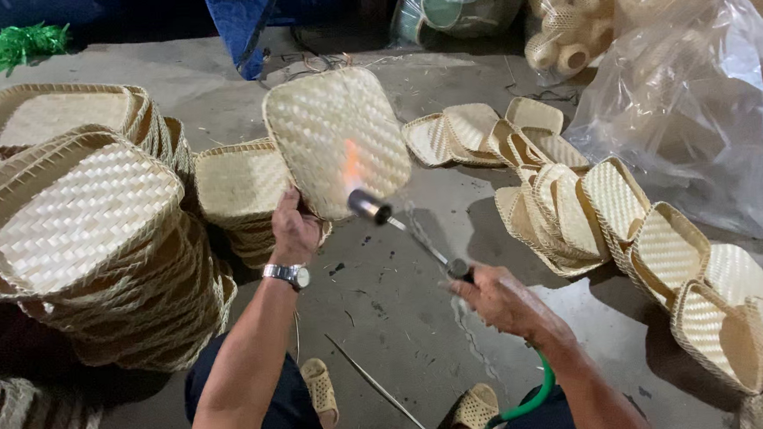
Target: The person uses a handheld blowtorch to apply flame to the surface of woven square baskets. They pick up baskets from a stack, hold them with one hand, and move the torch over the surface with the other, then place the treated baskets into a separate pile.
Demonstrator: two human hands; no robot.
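- Tray (334,130) of pale woven strips: we find it held up off the floor, tilted, its underside turned toward the head camera. It sits above and ahead of the left hand (295,232).
- We record the left grip as pinching the tray's lower edge, fingers curled behind it; a watch (287,274) is on that wrist.
- We note the right hand (495,297) wrapped tight around the rear of a torch (408,230), with a green hose (530,398) trailing from below the wrist.
- Key relation: the torch's long axis runs from the right hand up and to the left, nozzle toward the tray's lower part. The flame (351,168) shows against the weave; we cannot tell whether the nozzle touches it.
- The left hand is on the tray; the right hand is well apart from it, reaching it only through the torch.
- To the left we see a tall stack (86,230) of like trays; a smaller pile stands just behind the left hand.
- To the right, a row (626,228) of trays lies overlapping on the concrete floor (386,310), beside a clear plastic bag (698,111).
- Sandalled feet show at the lower edge.
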